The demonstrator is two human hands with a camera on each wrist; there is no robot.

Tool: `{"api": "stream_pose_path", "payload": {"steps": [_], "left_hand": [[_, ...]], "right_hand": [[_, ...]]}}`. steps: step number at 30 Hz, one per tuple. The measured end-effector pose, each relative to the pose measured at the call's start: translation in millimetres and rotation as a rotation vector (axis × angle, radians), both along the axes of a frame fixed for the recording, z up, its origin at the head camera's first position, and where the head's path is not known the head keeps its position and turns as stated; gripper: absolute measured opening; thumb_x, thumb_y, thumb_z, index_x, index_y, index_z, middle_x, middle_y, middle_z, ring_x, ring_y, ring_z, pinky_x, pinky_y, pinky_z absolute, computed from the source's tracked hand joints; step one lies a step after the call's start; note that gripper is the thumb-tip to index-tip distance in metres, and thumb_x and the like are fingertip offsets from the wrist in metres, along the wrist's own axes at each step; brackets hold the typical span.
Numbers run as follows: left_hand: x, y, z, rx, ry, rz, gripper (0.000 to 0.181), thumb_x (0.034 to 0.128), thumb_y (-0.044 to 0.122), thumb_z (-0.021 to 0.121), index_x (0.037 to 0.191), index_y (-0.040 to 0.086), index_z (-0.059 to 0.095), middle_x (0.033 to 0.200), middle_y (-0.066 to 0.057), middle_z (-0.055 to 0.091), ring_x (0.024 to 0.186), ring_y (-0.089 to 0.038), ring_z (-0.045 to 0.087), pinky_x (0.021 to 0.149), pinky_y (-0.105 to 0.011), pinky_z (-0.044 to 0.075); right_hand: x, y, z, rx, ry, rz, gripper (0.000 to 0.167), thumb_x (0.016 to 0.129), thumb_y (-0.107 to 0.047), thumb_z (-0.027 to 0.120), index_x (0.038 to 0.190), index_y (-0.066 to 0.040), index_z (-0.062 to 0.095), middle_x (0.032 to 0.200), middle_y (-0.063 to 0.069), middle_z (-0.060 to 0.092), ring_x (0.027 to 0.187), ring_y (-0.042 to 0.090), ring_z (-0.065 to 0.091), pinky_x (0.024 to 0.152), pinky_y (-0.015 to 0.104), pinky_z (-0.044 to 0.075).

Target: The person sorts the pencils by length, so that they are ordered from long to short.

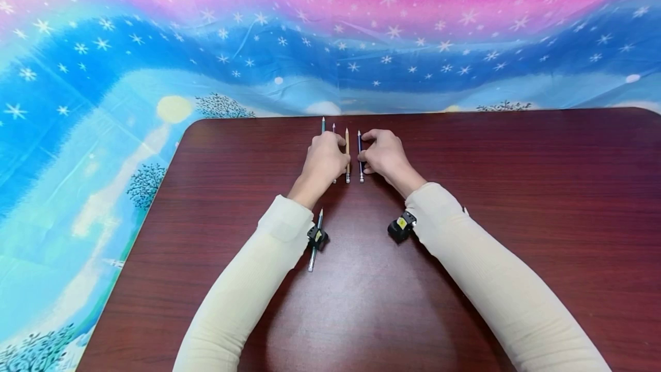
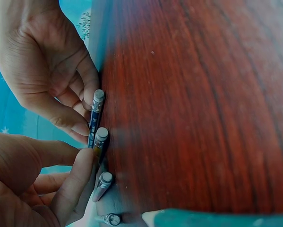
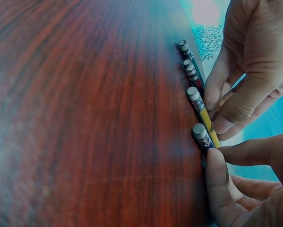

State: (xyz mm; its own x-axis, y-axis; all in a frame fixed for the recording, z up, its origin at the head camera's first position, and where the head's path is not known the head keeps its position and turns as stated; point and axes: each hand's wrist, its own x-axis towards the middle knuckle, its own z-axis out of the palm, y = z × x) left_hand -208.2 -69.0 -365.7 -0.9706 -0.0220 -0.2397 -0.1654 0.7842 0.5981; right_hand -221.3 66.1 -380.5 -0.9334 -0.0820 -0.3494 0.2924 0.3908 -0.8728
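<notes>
Four pencils are lined up side by side near the far edge of a brown wooden table (image 1: 542,200), with their sharp tips pointed at that edge and their erasers turned back toward the person. The yellow pencil (image 3: 205,116) is touched from its left by the bent thumb and pointing finger of the left hand (image 1: 325,157). The dark blue pencil (image 2: 94,118) is touched from its right by the fingers of the right hand (image 1: 384,154). Whether either pencil is pinched or just pressed cannot be told. Only a thin strip of wood is left between these two pencils.

To the left, the dark red pencil (image 3: 192,73) and the teal pencil (image 1: 323,125) are partly covered by the left hand. The teal tip is set farthest out, just beside the far edge. A loose pencil (image 1: 313,256) is laid nearer the person, its middle hidden by a small black camera (image 1: 317,237) at the left wrist.

More room is given on the right, where the wood is spread wide. On the left, the table is cut off by a slanted edge. Behind it, a snowy cloth (image 1: 330,62) is hung.
</notes>
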Motion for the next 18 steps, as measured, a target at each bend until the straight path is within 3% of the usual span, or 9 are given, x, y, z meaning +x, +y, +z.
{"api": "stream_pose_path", "payload": {"steps": [7, 14, 18], "left_hand": [[0.4, -0.4, 2.4, -0.024, 0.020, -0.008, 0.038, 0.1008, 0.011, 0.068, 0.139, 0.009, 0.068, 0.120, -0.010, 0.076, 0.078, -0.018, 0.075, 0.072, -0.031, 0.060], [0.5, -1.9, 2.7, -0.004, -0.001, -0.004, 0.038, 0.1032, 0.014, 0.066, 0.141, 0.009, 0.067, 0.126, -0.010, 0.074, 0.077, -0.015, 0.076, 0.066, -0.026, 0.061], [2.4, -3.6, 4.9, 0.029, -0.009, 0.006, 0.036, 0.1048, 0.017, 0.065, 0.139, 0.009, 0.067, 0.120, -0.011, 0.076, 0.073, -0.014, 0.076, 0.062, -0.025, 0.060]], "right_hand": [[-0.2, -0.7, 0.4, 0.001, -0.003, 0.000, 0.057, 0.094, 0.008, 0.066, 0.148, -0.001, 0.055, 0.086, 0.011, 0.054, 0.049, 0.010, 0.058, 0.057, 0.026, 0.061], [-0.8, 0.6, 0.6, -0.026, -0.023, -0.005, 0.055, 0.095, 0.006, 0.066, 0.148, -0.001, 0.055, 0.091, 0.014, 0.060, 0.048, 0.010, 0.059, 0.056, 0.026, 0.061], [-0.7, 4.5, 2.1, -0.045, -0.042, -0.010, 0.053, 0.096, 0.003, 0.067, 0.148, -0.001, 0.054, 0.095, 0.015, 0.064, 0.049, 0.011, 0.060, 0.057, 0.027, 0.062]]}}
